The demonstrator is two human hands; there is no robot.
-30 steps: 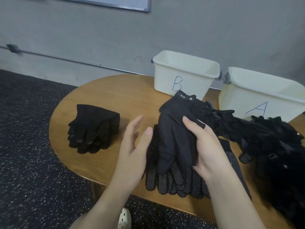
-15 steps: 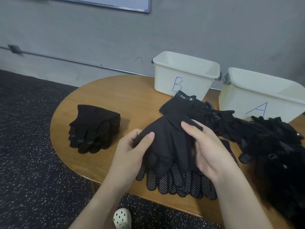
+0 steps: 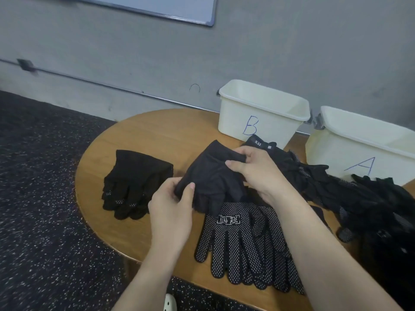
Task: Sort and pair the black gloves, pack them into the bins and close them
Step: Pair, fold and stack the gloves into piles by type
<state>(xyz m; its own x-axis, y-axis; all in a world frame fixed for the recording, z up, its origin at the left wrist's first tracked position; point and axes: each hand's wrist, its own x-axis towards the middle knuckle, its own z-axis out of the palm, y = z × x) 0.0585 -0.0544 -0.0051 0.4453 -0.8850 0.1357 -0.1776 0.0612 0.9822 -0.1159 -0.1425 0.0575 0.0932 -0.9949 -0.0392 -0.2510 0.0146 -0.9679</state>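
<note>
A stack of folded gloves [image 3: 137,182] lies at the left of the wooden table [image 3: 143,135]. The left hand [image 3: 171,212] pinches the lower edge of a plain black glove [image 3: 211,178], held above the table; the right hand [image 3: 258,171] grips its upper edge. Dotted gloves [image 3: 242,245] lie flat beneath. Behind stand bin B [image 3: 262,113] and bin A [image 3: 359,144], both open, with a loose heap of gloves [image 3: 368,203] at the right.
</note>
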